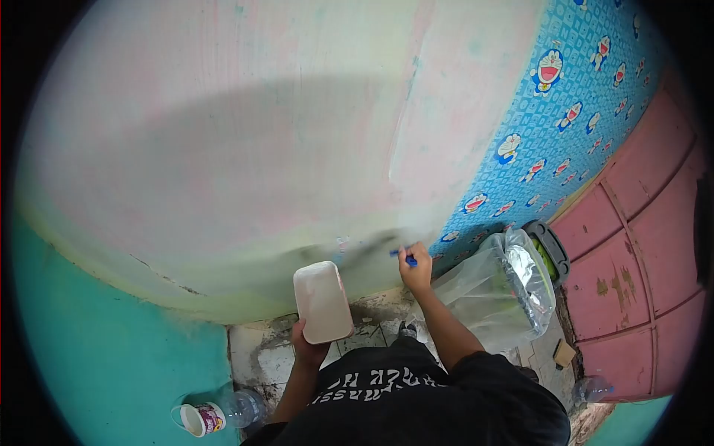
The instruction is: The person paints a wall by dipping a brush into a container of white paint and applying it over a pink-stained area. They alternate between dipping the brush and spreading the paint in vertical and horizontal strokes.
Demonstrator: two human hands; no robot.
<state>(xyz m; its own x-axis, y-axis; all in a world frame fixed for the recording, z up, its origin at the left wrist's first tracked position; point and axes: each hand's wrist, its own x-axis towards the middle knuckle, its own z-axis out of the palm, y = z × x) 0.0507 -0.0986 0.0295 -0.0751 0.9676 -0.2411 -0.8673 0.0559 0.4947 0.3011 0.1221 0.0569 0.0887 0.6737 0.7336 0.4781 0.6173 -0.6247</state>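
Note:
My left hand (pixel 306 344) grips the lower left edge of a shallow rectangular plastic tub (pixel 340 301), pale with a whitish coating inside. The tub is tilted with its opening facing up toward me. Close to the lower wall (pixel 297 171), my right hand (pixel 416 266) is closed around a small tool with a blue handle (pixel 411 262). The tool's working end is too small and hidden to identify. The wall is pale, with uneven pink and whitish patches, and a raised line runs down near its right part.
Blue cartoon wallpaper (pixel 520 141) covers the wall on the right. A bin with a clear plastic liner (pixel 483 290) stands beside my right arm, near a pink panelled door (pixel 632 275). At lower left are a small white bucket (pixel 202 420) and a clear plastic bottle (pixel 244 407).

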